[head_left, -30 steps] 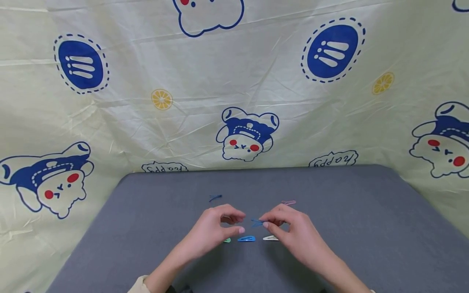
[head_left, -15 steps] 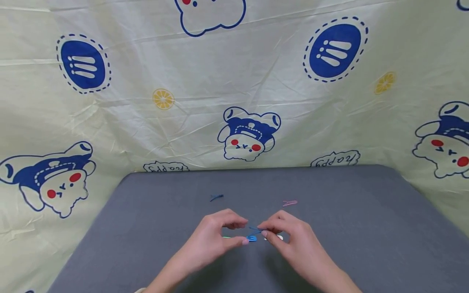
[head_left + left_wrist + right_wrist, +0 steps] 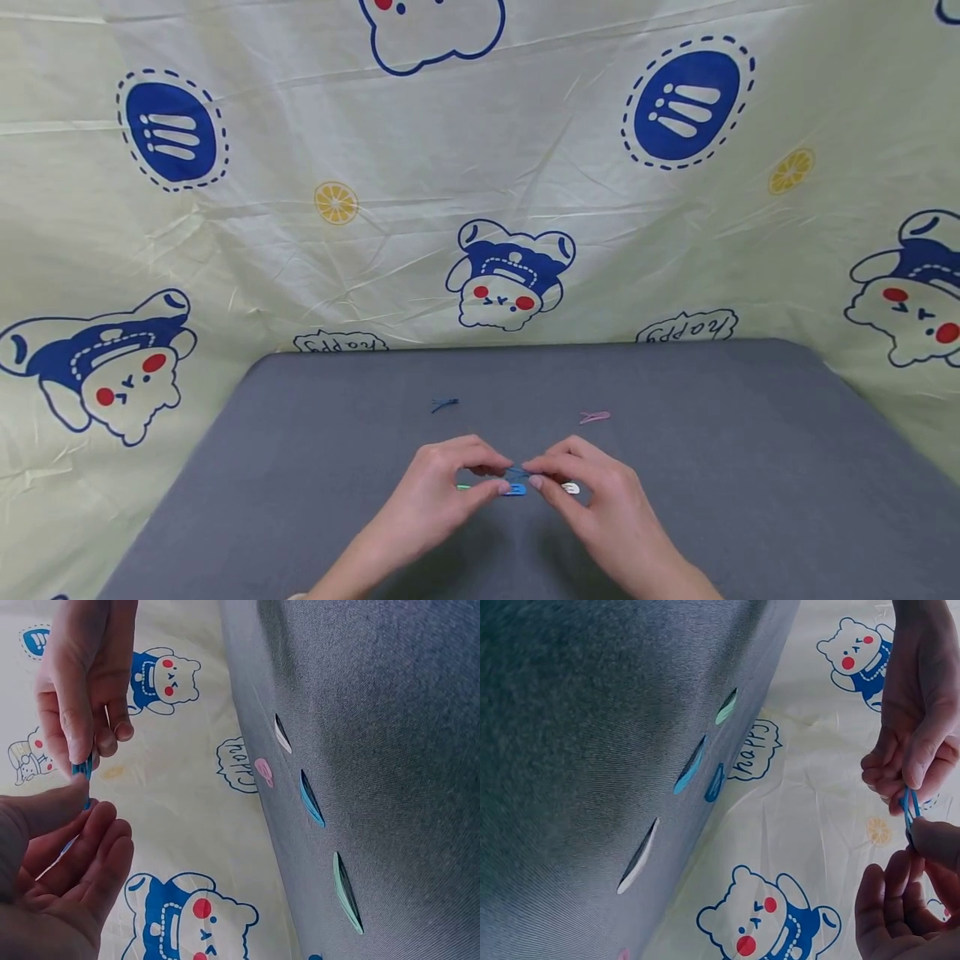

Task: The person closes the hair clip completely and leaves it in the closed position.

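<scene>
A blue snap hair clip (image 3: 517, 472), its two prongs spread apart, is held in the air between both hands. My right hand (image 3: 600, 496) pinches its right end between thumb and index finger. On the other side, the thumb and index finger of my left hand (image 3: 442, 483) close on the prong end. The same blue hair clip (image 3: 82, 766) shows between the fingertips in the left wrist view. Below the hands lie a green hair clip (image 3: 347, 892), a brighter blue hair clip (image 3: 515, 490) and a white hair clip (image 3: 571, 488), partly hidden in the head view.
Farther back on the grey table (image 3: 712, 467) lie a dark blue hair clip (image 3: 445, 404) and a pink hair clip (image 3: 595, 416), both opened. A cream curtain (image 3: 405, 267) with printed bears hangs behind the table's far edge.
The hands have come closer together and slightly lower. My left thumb and index finger, earlier apart from the blue hair clip, have reached its prongs. The right hand still pinches it.
</scene>
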`<state>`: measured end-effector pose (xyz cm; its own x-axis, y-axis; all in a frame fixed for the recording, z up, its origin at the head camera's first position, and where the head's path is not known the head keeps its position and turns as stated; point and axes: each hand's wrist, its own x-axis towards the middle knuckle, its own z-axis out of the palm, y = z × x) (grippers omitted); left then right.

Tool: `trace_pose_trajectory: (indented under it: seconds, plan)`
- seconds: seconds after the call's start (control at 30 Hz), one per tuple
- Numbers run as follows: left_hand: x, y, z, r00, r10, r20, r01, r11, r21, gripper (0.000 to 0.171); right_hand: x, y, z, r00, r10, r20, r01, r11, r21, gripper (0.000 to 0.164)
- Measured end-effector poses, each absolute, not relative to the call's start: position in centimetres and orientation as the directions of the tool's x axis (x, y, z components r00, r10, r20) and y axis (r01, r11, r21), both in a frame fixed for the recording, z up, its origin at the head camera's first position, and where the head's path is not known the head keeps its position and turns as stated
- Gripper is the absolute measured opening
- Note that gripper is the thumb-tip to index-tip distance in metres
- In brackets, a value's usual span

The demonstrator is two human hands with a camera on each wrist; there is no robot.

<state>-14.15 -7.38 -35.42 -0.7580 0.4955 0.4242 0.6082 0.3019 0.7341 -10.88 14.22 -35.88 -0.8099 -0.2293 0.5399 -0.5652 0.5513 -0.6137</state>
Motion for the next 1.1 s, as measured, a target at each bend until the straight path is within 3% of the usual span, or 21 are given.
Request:
trace_pose_trajectory:
  seconds: [0.37, 0.63, 0.87, 0.97, 1.1]
  plan:
    - [-14.0, -7.3, -35.6, -0.739, 0.419, 0.528, 0.655, 0.262, 0.709, 0.011, -11.1, 14.3, -36.5, -0.805, -0.223, 0.549, -0.589, 0.407, -0.698, 0.016]
    - [-14.0, -7.5, -35.5, -0.799, 0.458, 0.389, 0.512, 0.181, 0.840, 0.009, -11.8, 14.9, -36.6, -0.895, -0.268, 0.357, -0.406, 0.152, -0.901, 0.013]
    - [-14.5, -7.6, -35.8, -0.794, 0.561, 0.236, 0.288, 0.006, 0.958, 0.010, -12.3, 15.6, -36.8, -0.832, -0.395, 0.389, -0.433, 0.027, -0.901, 0.012]
    - [-14.7, -7.5, -36.0, -0.792, 0.561, 0.241, 0.283, -0.014, 0.959, 0.011, -12.3, 15.6, -36.9, -0.854, -0.394, 0.339, -0.378, 0.022, -0.926, 0.011]
    - [-14.6, -7.3, -36.1, -0.809, 0.507, 0.297, 0.376, 0.059, 0.925, 0.008, -12.3, 15.5, -36.7, -0.929, -0.321, 0.186, -0.216, 0.061, -0.975, 0.018]
